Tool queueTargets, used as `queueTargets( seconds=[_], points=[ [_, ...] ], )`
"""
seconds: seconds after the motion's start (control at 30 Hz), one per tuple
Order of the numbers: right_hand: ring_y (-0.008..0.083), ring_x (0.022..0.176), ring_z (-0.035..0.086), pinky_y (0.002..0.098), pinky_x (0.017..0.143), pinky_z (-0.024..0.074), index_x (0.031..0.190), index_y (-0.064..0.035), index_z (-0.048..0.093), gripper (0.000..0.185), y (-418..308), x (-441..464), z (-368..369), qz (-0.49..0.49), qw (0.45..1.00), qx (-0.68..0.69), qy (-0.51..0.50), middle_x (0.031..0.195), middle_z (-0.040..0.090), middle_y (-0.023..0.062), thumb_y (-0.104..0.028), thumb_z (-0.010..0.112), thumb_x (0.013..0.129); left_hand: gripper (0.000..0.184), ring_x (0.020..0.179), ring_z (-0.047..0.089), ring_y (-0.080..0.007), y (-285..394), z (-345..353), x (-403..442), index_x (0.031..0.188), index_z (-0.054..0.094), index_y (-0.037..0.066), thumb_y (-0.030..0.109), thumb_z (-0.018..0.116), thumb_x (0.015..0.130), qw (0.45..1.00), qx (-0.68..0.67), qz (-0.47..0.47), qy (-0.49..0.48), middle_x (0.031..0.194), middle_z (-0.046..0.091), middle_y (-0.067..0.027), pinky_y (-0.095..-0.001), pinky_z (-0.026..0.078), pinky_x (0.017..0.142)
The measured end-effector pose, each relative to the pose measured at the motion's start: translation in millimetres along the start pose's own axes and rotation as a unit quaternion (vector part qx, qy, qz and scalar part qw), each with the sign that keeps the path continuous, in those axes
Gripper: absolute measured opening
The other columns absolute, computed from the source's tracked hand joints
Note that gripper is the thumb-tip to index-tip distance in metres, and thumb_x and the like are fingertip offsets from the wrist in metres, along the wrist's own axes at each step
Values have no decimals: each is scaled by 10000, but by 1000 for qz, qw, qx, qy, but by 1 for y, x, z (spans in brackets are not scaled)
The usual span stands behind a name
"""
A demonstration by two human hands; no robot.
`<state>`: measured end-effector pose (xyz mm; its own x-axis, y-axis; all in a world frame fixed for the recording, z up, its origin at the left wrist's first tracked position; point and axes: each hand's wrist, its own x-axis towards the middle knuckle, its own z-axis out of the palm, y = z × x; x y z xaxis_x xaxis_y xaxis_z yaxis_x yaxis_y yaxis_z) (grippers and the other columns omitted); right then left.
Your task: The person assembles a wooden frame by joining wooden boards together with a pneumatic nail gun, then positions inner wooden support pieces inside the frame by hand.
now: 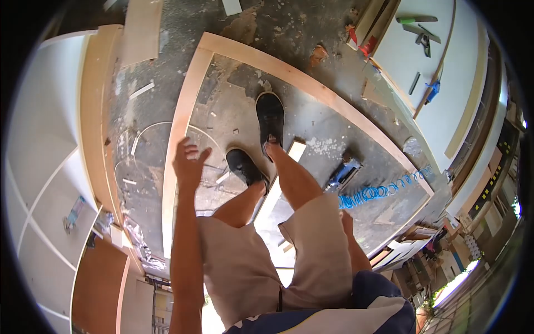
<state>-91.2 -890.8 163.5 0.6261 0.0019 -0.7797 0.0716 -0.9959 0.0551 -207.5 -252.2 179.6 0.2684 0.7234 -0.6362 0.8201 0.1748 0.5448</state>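
A pale wooden frame (328, 96) lies on the concrete floor around my feet. Over its left side is my left hand (189, 158), its fingers apart and nothing held in them. My right hand (346, 220) hangs low beside my right thigh; its fingers are mostly hidden, so its grip cannot be made out. Inside the frame, a blue and black power tool (344, 172) rests on the floor near a coiled blue air hose (371, 193). A light wooden strip (295, 150) runs between my legs.
At the upper right, a white-topped bench (400, 55) bears a green-handled tool (416, 19), a square (425, 44) and a blue tool (433, 92). A white cabinet panel (55, 83) stands left. Wood scraps (142, 91) lie on the floor.
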Motion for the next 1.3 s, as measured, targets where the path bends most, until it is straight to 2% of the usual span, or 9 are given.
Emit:
queueTargets(
  seconds=[0.3,0.37,0.47,0.53,0.77,0.93,1.03,1.13,1.3],
  points=[
    [360,866,720,423,760,564,903,-41,731,254,93,-187,-31,46,994,59,-77,886,731,204,-284,703,833,580,861,678,-228,-73,-6,-178,1239,601,-9,219,841,763,994,-36,-103,-18,940,702,-136,-357,541,758],
    [357,859,721,414,752,563,919,-23,725,273,108,-179,-23,29,990,138,-23,889,729,211,-282,701,836,564,826,681,-222,-97,-5,-208,1218,617,-15,222,841,759,986,-52,-157,-35,876,714,-122,-356,538,741],
    [314,831,730,383,734,560,943,-6,716,261,49,-163,-73,3,990,5,-143,882,739,192,-248,706,847,522,813,680,-219,-120,-3,-253,1190,650,4,228,835,756,969,-30,-241,-47,864,725,-118,-353,538,725],
    [257,812,729,362,724,556,936,-8,718,212,49,-147,-67,51,971,207,-111,871,745,169,-205,704,859,512,816,681,-223,-144,4,-281,1189,658,17,235,831,758,966,-42,-252,-33,891,727,-132,-355,540,724],
    [150,792,679,312,722,524,972,7,715,231,60,-118,-98,-7,983,143,-118,857,745,111,-204,702,880,485,839,696,-250,-183,36,-386,1182,643,-16,226,790,788,948,-71,-308,26,948,720,-188,-371,554,726],
    [230,802,727,353,724,553,968,2,711,208,95,-95,-130,-104,988,78,-81,867,750,150,-180,675,875,429,830,698,-320,-255,104,-498,1086,664,6,274,801,780,953,48,-277,117,936,722,-186,-437,542,750],
    [229,762,726,359,696,562,921,2,704,173,124,-66,-143,-187,981,33,-45,849,744,141,-151,693,840,345,899,707,-336,-255,134,-556,1056,697,56,299,754,818,933,39,-357,12,931,733,-183,-453,541,776],
    [176,664,674,303,598,560,963,29,679,145,130,-42,-161,-103,972,179,-111,779,700,108,-81,674,868,333,907,706,-339,-248,162,-597,1053,702,65,303,746,824,917,6,-395,-49,932,733,-184,-454,541,781],
    [223,660,683,351,602,545,904,26,683,156,142,17,-151,-291,952,15,-95,764,693,131,-121,635,878,313,921,706,-345,-244,195,-671,1048,710,80,310,731,835,892,-46,-448,-50,933,734,-186,-455,542,791]
  ],
)
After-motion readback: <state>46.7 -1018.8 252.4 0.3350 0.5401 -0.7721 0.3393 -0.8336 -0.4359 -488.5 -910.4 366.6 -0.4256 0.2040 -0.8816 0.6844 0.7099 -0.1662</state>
